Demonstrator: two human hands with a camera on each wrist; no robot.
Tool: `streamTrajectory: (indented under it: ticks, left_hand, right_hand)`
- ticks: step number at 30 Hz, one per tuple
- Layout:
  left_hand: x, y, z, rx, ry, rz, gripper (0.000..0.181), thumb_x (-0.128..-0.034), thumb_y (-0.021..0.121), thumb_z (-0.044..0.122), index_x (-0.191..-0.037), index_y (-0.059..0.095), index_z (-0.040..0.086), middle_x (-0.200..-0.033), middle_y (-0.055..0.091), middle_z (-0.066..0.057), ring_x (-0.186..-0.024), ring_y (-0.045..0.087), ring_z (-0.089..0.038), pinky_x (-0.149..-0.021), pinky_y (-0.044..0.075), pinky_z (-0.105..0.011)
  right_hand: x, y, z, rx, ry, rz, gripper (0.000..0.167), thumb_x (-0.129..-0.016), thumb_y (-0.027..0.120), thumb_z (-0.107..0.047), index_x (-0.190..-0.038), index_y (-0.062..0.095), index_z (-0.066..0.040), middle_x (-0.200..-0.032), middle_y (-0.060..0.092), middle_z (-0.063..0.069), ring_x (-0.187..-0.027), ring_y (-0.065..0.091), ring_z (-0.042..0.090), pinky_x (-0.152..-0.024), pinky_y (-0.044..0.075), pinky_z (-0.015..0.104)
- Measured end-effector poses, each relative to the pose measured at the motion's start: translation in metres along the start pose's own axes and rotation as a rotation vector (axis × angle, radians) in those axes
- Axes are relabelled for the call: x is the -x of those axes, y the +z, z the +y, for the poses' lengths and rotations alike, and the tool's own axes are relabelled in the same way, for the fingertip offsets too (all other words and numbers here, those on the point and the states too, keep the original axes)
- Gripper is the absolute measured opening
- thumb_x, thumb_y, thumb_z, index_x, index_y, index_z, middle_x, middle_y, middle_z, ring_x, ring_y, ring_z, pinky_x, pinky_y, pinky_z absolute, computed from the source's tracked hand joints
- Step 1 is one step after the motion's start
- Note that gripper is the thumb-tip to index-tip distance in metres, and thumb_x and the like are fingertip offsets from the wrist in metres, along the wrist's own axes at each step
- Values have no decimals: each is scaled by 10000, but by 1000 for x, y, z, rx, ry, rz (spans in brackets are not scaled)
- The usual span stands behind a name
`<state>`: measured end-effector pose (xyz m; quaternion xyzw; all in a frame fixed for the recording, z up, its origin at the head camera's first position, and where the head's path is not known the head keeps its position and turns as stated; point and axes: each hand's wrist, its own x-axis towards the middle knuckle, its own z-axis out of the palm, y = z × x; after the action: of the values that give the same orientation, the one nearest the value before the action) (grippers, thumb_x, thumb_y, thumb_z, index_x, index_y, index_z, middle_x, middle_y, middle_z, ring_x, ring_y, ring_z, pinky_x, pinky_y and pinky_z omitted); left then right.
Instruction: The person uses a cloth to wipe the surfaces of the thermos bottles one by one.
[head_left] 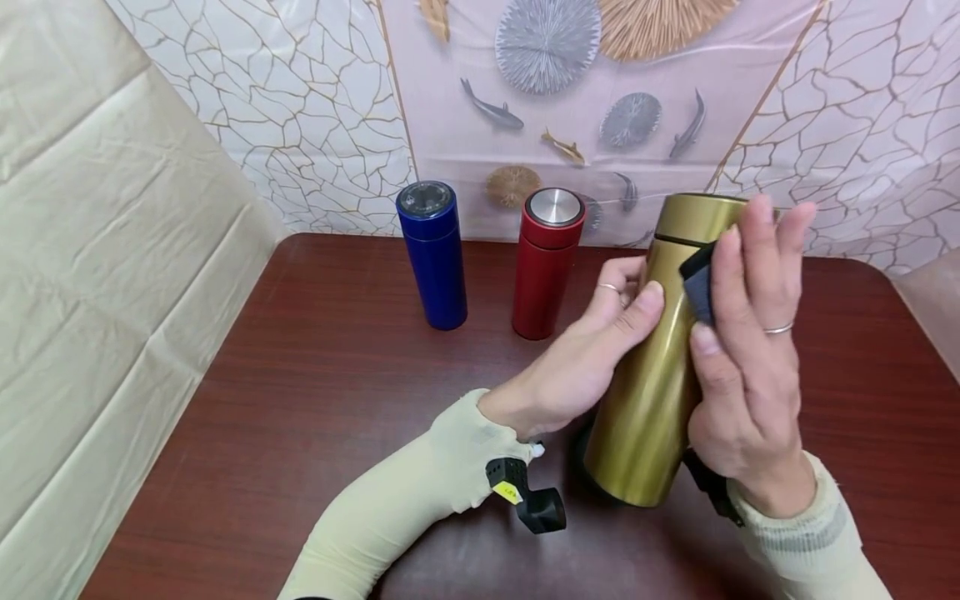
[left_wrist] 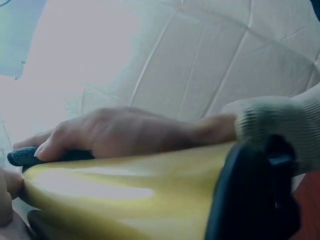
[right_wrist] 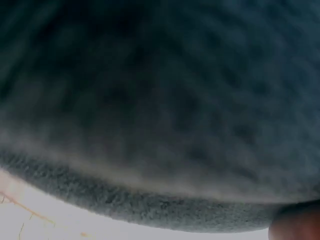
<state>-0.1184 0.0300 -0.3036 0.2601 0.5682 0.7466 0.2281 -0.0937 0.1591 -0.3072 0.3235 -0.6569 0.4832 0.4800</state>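
A gold flask [head_left: 645, 392] leans with its lidded top away from me. My left hand [head_left: 577, 358] grips its upper left side, the thumb lying across the front and the fingers going behind. Against the flask's right side my right hand [head_left: 757, 358] holds a folded dark grey cloth [head_left: 698, 285], its long fingers fairly straight and the thumb at the cloth's lower end. In the left wrist view the cloth [left_wrist: 30, 156] lies between the right hand [left_wrist: 135, 132] and the gold wall [left_wrist: 125, 185]. Blurred cloth [right_wrist: 160, 125] fills most of the right wrist view.
A blue flask [head_left: 435, 267] and a red flask [head_left: 546, 275] stand upright towards the back of the brown table [head_left: 315, 375]. Patterned sheeting [head_left: 300, 100] hangs behind the table, and beige sheeting [head_left: 97, 317] lines the left. A small black camera [head_left: 528, 496] sits at my left wrist.
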Motion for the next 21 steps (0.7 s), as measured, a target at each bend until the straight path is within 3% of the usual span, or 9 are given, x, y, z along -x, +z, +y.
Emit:
streamTrajectory:
  ticks: [3,7,10,13,16,19,21]
  left_hand:
    - [-1,4,-5,-41,-28,-10,315,-1118,354,290,-1408,284,188,-1250,464,52,-1115,468,40,-980,401,-166]
    - [-3,11,-10,-59,-40,-49,303,-1105,404,225,-1365,266,154,-1170,469,55,-1071,468,63,-959,410,-137]
    - [-5,14,-11,-88,-33,-83,350,-1091,448,171,-1381,256,140,-1147,505,20,-1009,490,63,-916,424,-117]
    - [-6,13,-8,-87,-25,-56,440,-1055,539,124,-1422,299,150,-1184,573,-23,-987,542,45,-896,461,-127]
    - [-7,9,-4,-74,1,3,531,-1006,626,90,-1464,367,159,-1257,600,-35,-1014,583,22,-922,487,-150]
    - [-8,3,0,-66,38,48,546,-959,685,63,-1446,449,135,-1262,607,-33,-1036,601,1,-928,505,-171]
    - [-9,0,2,-74,66,67,515,-938,709,55,-1406,501,113,-1240,617,-31,-1042,612,-10,-931,522,-187]
  right_hand:
    - [-5,-8,4,-16,61,35,465,-969,439,-3,-1414,510,116,-1576,404,273,-1567,130,452,-1287,-50,548]
    - [-9,-20,7,-144,192,113,475,-932,485,5,-1383,518,150,-1595,363,281,-1577,162,394,-1311,20,443]
    - [-13,-28,8,-229,237,195,471,-912,524,8,-1356,538,164,-1600,348,289,-1573,209,354,-1311,77,389]
    - [-16,-31,12,-203,220,263,410,-929,528,50,-1317,563,179,-1543,435,295,-1524,339,354,-1303,146,411]
    - [-18,-35,13,-170,234,328,356,-929,591,93,-1271,592,193,-1405,571,308,-1391,529,364,-1251,299,432]
    - [-21,-42,13,-86,293,363,361,-893,679,96,-1238,622,185,-1254,668,304,-1195,683,309,-1109,484,346]
    - [-22,-50,13,-45,343,380,356,-877,706,87,-1215,643,179,-1188,708,284,-1076,728,250,-998,543,268]
